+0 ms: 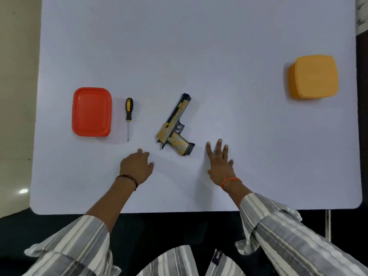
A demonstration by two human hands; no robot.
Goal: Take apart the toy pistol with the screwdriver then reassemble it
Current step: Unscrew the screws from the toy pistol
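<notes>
Your sleeves (pixel 294 232) frame the near edge of the white table (pixel 179 46). On it, the orange box (pixel 313 77) sits far right, the red lid (pixel 91 112) left. Your hands, right (pixel 221 163) with fingers spread, left (pixel 136 166) relaxed, rest empty flanking the pistol (pixel 175 128); the screwdriver (pixel 129 114) lies beside the lid.

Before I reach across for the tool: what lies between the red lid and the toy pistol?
Only the screwdriver, beside the red lid, left of the toy pistol, per head view.
</notes>
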